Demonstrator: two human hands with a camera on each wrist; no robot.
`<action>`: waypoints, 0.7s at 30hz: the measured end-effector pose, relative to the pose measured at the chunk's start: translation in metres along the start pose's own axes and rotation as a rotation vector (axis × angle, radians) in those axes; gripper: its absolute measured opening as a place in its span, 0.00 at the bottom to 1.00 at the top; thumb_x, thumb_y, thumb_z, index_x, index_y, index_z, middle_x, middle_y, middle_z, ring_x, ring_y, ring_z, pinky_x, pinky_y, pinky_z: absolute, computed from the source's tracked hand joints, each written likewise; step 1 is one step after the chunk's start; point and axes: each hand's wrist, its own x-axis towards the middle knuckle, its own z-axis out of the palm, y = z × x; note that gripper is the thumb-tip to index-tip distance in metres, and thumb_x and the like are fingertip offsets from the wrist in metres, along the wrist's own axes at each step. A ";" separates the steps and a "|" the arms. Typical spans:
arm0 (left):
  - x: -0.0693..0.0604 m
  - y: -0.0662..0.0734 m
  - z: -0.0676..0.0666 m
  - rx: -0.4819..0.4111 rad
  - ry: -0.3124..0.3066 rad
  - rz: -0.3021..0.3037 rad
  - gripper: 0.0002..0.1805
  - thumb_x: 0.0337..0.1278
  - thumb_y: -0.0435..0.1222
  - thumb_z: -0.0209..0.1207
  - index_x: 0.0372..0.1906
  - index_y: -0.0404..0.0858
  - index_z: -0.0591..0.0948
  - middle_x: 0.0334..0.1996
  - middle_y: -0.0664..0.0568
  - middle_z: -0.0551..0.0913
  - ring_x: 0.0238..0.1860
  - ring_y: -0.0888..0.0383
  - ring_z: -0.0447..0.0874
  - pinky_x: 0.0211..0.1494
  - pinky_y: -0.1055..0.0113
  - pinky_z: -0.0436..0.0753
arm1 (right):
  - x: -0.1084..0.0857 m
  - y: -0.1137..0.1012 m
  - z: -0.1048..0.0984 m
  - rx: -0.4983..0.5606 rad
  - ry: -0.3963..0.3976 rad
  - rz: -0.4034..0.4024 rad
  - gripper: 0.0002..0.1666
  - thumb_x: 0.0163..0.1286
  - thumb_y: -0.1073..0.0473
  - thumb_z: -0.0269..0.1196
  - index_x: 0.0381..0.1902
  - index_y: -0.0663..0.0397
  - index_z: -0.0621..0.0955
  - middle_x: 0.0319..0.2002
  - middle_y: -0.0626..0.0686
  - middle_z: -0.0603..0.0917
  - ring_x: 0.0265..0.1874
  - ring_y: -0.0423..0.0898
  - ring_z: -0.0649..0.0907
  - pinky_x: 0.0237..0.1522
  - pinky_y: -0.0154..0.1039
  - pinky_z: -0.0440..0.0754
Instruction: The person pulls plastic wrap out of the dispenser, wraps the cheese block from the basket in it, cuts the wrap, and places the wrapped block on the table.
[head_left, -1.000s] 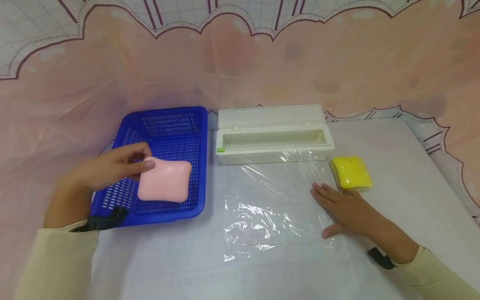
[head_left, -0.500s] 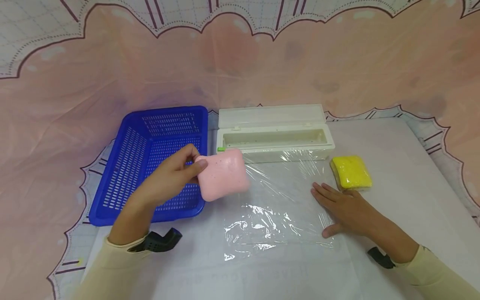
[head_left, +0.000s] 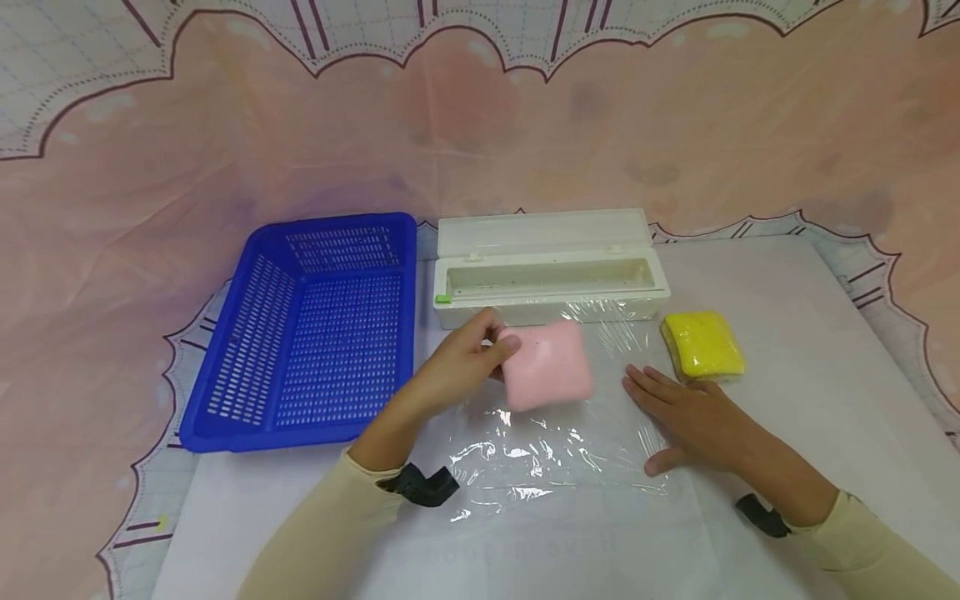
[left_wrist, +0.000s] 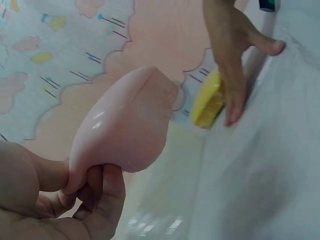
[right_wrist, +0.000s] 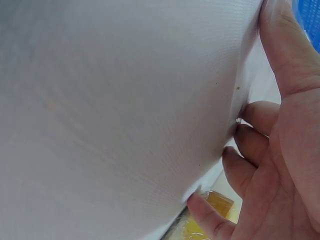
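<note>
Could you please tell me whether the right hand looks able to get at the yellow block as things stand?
Probably yes: the right hand rests beside the yellow block, holding nothing, and nothing visible stands between them, though it would likely have to leave the clear film.

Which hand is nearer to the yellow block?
Right. The right hand rests just in front of the yellow block, too close to tell whether they touch. The left hand is farther, to the block's left, holding a pink block over clear film.
</note>
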 end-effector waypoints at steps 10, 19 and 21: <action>0.019 -0.034 0.027 0.156 -0.048 -0.029 0.10 0.75 0.38 0.56 0.38 0.38 0.69 0.36 0.48 0.80 0.33 0.58 0.81 0.37 0.69 0.79 | 0.001 0.003 0.004 0.011 0.005 -0.007 0.71 0.45 0.18 0.66 0.79 0.52 0.64 0.79 0.55 0.63 0.77 0.60 0.65 0.63 0.63 0.75; 0.019 -0.048 0.035 0.157 -0.048 -0.062 0.10 0.75 0.38 0.56 0.38 0.38 0.70 0.28 0.51 0.75 0.28 0.59 0.75 0.31 0.70 0.73 | 0.001 0.002 0.003 0.015 -0.001 0.006 0.71 0.44 0.20 0.69 0.79 0.52 0.63 0.79 0.56 0.63 0.77 0.60 0.65 0.63 0.64 0.74; 0.019 -0.051 0.036 0.157 -0.045 -0.072 0.10 0.75 0.38 0.56 0.37 0.38 0.70 0.26 0.51 0.75 0.27 0.59 0.74 0.30 0.70 0.72 | 0.001 0.002 0.003 0.013 -0.004 0.010 0.71 0.44 0.20 0.69 0.79 0.52 0.63 0.79 0.56 0.63 0.77 0.60 0.65 0.63 0.64 0.75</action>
